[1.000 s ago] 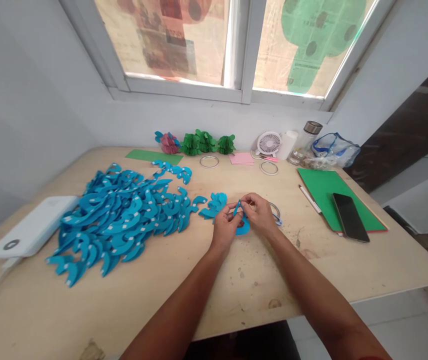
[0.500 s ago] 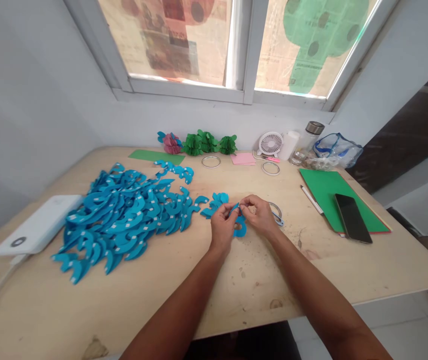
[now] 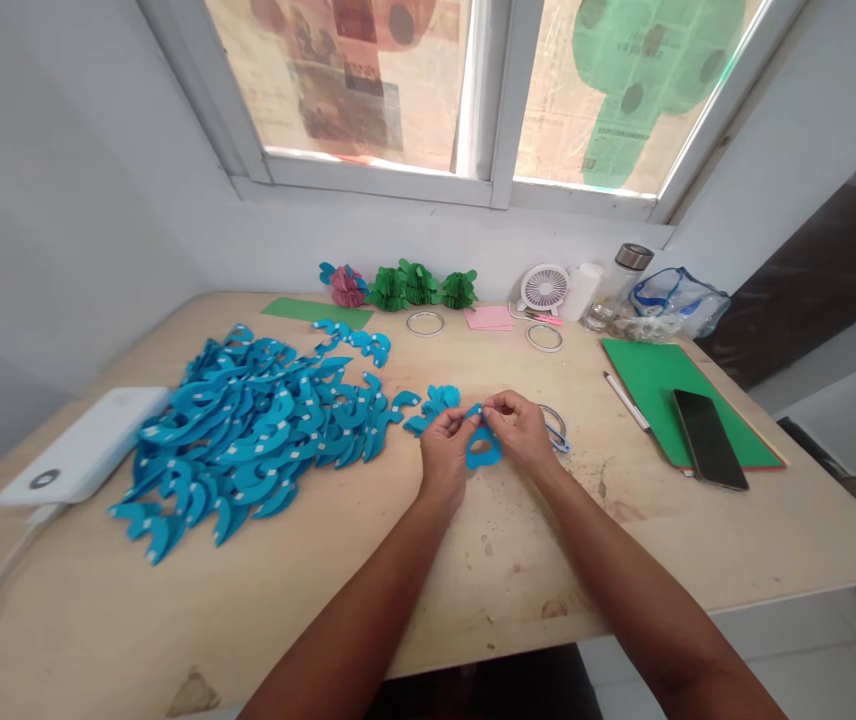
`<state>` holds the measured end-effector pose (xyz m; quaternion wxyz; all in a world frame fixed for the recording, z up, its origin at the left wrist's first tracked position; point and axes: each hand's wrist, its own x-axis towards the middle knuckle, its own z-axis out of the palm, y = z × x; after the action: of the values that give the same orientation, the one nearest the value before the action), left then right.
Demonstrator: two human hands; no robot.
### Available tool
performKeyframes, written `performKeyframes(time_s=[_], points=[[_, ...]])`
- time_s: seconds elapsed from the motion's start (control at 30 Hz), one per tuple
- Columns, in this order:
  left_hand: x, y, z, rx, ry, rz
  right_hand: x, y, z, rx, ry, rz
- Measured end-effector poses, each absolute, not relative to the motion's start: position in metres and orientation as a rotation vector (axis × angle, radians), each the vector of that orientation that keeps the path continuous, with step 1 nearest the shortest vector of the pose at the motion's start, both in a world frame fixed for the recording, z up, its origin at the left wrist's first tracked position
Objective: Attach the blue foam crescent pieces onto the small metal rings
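Both hands meet over the middle of the wooden table. My left hand (image 3: 446,448) and my right hand (image 3: 518,425) pinch a blue paper piece (image 3: 483,448) between their fingertips, and its curved lower part hangs between them. Just behind my left hand lies a small cluster of blue pieces (image 3: 441,400). Farther left is a large pile of curved blue pieces (image 3: 248,430) with small white squares on them. Beside my right hand, scissors (image 3: 559,441) with a blue handle lie by a ring, partly hidden.
Along the wall stand green paper shapes (image 3: 419,284), a pink one (image 3: 348,287), a small fan (image 3: 545,289) and a bottle (image 3: 619,285). A power bank (image 3: 87,445) lies left; a phone (image 3: 710,440) rests on green sheets (image 3: 642,375) at right. Rings (image 3: 425,323) lie behind.
The blue piece between my hands has turned, so more of its curved part shows below the fingers. The whole view has shifted slightly; both hands stay nearly in place.
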<state>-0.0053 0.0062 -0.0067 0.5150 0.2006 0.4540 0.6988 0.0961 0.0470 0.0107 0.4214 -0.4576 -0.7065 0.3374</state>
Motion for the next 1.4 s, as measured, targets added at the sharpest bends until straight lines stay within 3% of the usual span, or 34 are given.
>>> performKeyframes(time_s=[0.4, 0.8, 1.4], points=[[-0.006, 0.008, -0.008, 0.469, 1.06, 1.697, 0.094, 0.044, 0.01, -1.126, -1.789, 0.751], [-0.006, 0.008, -0.007, 0.453, 1.153, 1.708, 0.092, 0.038, 0.006, -1.088, -2.031, 0.275], [-0.007, 0.01, -0.006, 0.451, 1.208, 1.71, 0.093, 0.032, 0.014, -1.075, -2.162, 0.029]])
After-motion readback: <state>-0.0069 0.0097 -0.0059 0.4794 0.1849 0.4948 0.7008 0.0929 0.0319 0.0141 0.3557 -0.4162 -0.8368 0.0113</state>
